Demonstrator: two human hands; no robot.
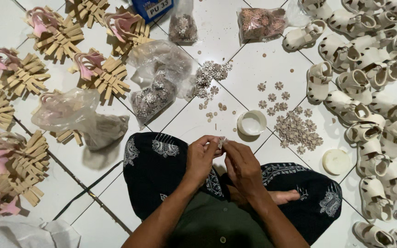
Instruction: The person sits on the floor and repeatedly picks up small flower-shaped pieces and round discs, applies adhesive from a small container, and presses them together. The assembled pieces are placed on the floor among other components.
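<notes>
I sit cross-legged on a white tiled floor (207, 27). My left hand (201, 156) and my right hand (242, 165) meet over my lap, fingertips pinched together on a small pale flower ornament (221, 141). Just ahead of my hands stands a small white round pot (252, 122). A heap of the same beige flower ornaments (297, 130) lies to its right, and another scatter of flower ornaments (210, 76) lies further ahead.
Many cream small sandals (368, 92) crowd the right side. A white round lid (336, 161) lies near my right knee. Clear plastic bags of ornaments (155, 94) sit ahead left. Pink-and-tan shoe parts bundled with wooden clips (102, 73) fill the left. A blue container (152, 8) stands at the top.
</notes>
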